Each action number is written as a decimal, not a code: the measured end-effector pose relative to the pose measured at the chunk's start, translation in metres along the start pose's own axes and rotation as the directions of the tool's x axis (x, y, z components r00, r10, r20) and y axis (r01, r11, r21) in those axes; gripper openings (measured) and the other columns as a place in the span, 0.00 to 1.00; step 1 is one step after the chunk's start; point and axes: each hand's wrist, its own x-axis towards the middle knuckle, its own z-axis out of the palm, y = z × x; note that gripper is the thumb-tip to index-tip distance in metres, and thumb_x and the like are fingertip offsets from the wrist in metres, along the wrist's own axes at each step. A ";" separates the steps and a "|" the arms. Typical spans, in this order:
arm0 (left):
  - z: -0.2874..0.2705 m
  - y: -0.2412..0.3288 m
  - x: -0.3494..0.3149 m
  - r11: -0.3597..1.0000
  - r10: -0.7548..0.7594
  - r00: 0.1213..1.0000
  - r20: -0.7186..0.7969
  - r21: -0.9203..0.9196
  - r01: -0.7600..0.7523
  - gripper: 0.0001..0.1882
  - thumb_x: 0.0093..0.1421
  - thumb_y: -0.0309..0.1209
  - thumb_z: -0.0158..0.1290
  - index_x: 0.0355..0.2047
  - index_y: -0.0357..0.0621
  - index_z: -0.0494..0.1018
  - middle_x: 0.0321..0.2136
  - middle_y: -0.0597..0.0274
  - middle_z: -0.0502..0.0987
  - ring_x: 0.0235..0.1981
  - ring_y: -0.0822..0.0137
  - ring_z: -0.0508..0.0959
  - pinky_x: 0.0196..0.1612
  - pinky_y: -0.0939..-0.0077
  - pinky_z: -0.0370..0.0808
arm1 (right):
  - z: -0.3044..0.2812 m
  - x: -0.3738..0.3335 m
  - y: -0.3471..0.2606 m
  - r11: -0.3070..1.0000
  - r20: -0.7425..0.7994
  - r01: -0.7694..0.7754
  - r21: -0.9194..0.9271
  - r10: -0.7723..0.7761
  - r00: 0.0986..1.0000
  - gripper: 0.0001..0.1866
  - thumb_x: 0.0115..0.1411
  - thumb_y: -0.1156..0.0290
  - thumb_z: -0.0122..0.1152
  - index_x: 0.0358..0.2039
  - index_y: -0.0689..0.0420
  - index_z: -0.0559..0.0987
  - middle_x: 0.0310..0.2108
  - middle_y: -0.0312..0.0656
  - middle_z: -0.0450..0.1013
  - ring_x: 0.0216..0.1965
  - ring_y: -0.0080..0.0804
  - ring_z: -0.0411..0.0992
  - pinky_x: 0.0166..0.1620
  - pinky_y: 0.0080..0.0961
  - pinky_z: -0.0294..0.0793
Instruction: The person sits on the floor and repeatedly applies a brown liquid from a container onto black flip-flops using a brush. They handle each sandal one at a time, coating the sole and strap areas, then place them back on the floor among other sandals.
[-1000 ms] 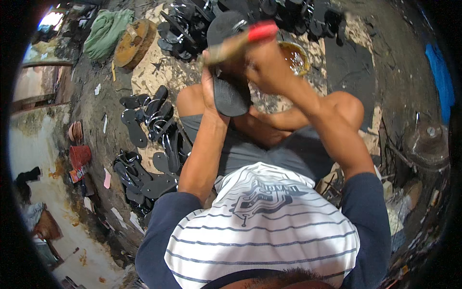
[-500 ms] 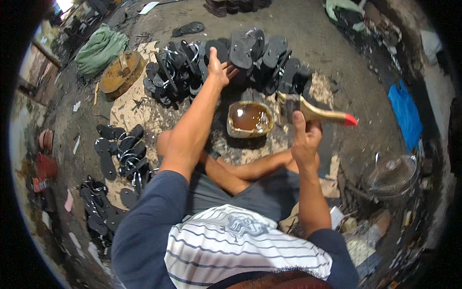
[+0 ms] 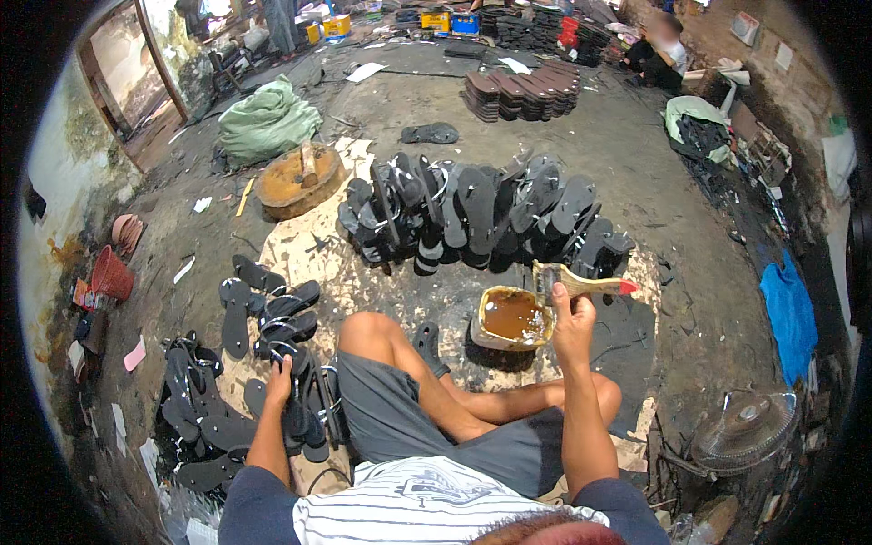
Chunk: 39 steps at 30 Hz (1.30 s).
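Note:
My right hand (image 3: 573, 329) is closed around a flat paintbrush (image 3: 590, 284) with a pale wooden handle and a red tip. Its dark bristle end hangs by the rim of a squarish tub (image 3: 487, 338) of glossy brown liquid. Low on the left, my left hand (image 3: 279, 385) is at a heap of black flip-flops (image 3: 292, 331); thumb and fingers close on one of them, partly hidden. Beyond the tub, a row of black flip-flops (image 3: 475, 211) stands on edge, packed together. One loose flip-flop (image 3: 426, 347) lies near my crossed legs.
A round, rusty-brown block (image 3: 300, 186) and a green sack (image 3: 269, 123) stand far left. Brown soles (image 3: 522, 94) are stacked farther back. At right lie a blue plastic bag (image 3: 787, 309) and a fan (image 3: 747, 431). A person (image 3: 660, 56) sits by the far right wall.
My left hand has left the standing row and come down to the flip-flop heap on the left. The paintbrush stays in my right hand, now closer to the tub. The view has tilted up.

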 end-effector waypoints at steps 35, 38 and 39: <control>-0.019 0.235 -0.167 0.318 0.947 0.293 -0.136 0.244 -0.916 0.41 0.49 0.43 0.70 0.60 0.38 0.69 0.55 0.46 0.73 0.58 0.51 0.69 0.59 0.63 0.66 | -0.059 0.029 0.119 0.786 0.217 0.163 -0.596 -0.037 0.975 0.17 0.59 0.56 0.65 0.43 0.54 0.81 0.41 0.45 0.76 0.45 0.42 0.71 0.51 0.41 0.68; -0.022 0.226 -0.157 0.439 0.898 0.439 -0.013 0.050 -0.897 0.50 0.43 0.47 0.73 0.63 0.37 0.65 0.56 0.46 0.72 0.59 0.49 0.69 0.61 0.60 0.65 | -0.106 0.025 0.081 0.202 0.372 0.334 -0.921 0.198 0.907 0.18 0.61 0.54 0.61 0.43 0.53 0.82 0.40 0.51 0.77 0.45 0.48 0.73 0.46 0.45 0.70; -0.025 0.225 -0.156 0.485 0.874 0.486 0.015 0.049 -0.873 0.50 0.42 0.47 0.73 0.62 0.36 0.66 0.56 0.46 0.72 0.59 0.49 0.69 0.61 0.60 0.65 | -0.110 0.036 0.082 0.079 0.408 0.401 -0.913 0.139 0.902 0.18 0.61 0.54 0.61 0.43 0.53 0.82 0.40 0.52 0.78 0.44 0.49 0.74 0.45 0.46 0.71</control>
